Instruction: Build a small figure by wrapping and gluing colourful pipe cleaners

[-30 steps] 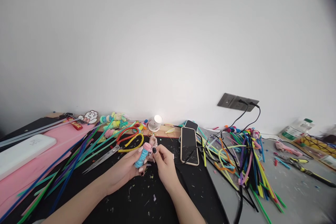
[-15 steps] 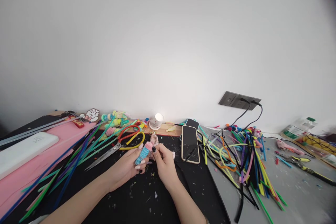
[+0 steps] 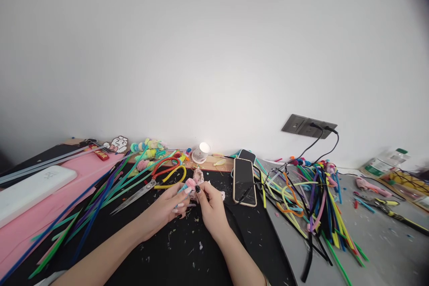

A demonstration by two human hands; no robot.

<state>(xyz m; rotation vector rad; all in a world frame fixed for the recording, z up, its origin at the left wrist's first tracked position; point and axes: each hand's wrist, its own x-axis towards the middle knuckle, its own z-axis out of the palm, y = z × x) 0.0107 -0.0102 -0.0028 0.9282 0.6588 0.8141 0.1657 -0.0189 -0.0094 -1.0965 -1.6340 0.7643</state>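
Observation:
My left hand (image 3: 164, 209) is closed around a fuzzy coil of pipe cleaner (image 3: 191, 183), pink at its top end and blue below. Most of the blue part is hidden behind the left fingers. At the pink end, my right hand (image 3: 213, 209) pinches with thumb and forefinger; its dark-painted thumbnail lies against the coil. Just beyond the hands is a small brownish-pink object (image 3: 198, 174), partly covered. Scissors (image 3: 150, 184) with red and yellow handles lie open to the left of the hands.
Loose pipe cleaners (image 3: 100, 201) lie left, with a bundle (image 3: 323, 205) at right. A phone (image 3: 244, 183) rests right of my hands, a paper cup (image 3: 201, 153) by the wall. Pliers (image 3: 390, 210) and a plastic bottle (image 3: 385, 163) are far right; scraps dot the black mat (image 3: 187, 254).
The left fingers have shifted up over the coil, so less of its blue part shows. The right hand keeps its pinch at the pink end. The view has shifted slightly.

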